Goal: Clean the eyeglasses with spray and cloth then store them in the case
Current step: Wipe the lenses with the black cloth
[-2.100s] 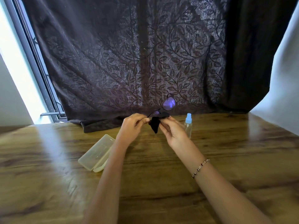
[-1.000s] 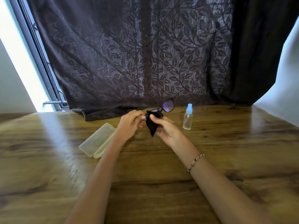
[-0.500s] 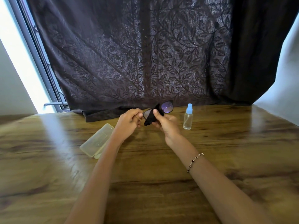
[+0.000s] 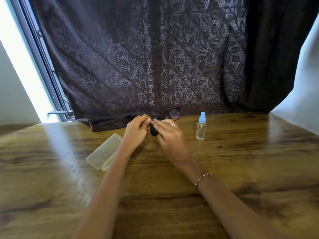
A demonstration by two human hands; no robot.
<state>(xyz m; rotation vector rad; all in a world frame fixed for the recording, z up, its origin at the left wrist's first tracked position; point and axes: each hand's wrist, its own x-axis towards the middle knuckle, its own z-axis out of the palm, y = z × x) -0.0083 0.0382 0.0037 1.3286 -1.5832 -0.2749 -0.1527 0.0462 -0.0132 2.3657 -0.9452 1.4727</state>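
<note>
Dark-framed eyeglasses (image 4: 174, 114) are held above the far middle of the wooden table (image 4: 241, 161). My left hand (image 4: 136, 131) pinches their left end. My right hand (image 4: 170, 135) pinches a black cloth (image 4: 153, 131) against the left lens, which is mostly hidden; the right lens sticks out beyond my fingers. A small clear spray bottle (image 4: 201, 126) with a blue cap stands upright to the right of my hands. A translucent pale-yellow case (image 4: 104, 151) lies to the left, under my left forearm.
A dark leaf-patterned curtain (image 4: 155, 66) hangs along the table's far edge, its hem resting on the wood. A bright window frame (image 4: 43, 66) is at the left and a white wall (image 4: 303, 83) at the right.
My right hand has rolled over, its back now facing up, and has drawn the cloth down over the left lens. The glasses sit a little lower. The bottle and case have not moved.
</note>
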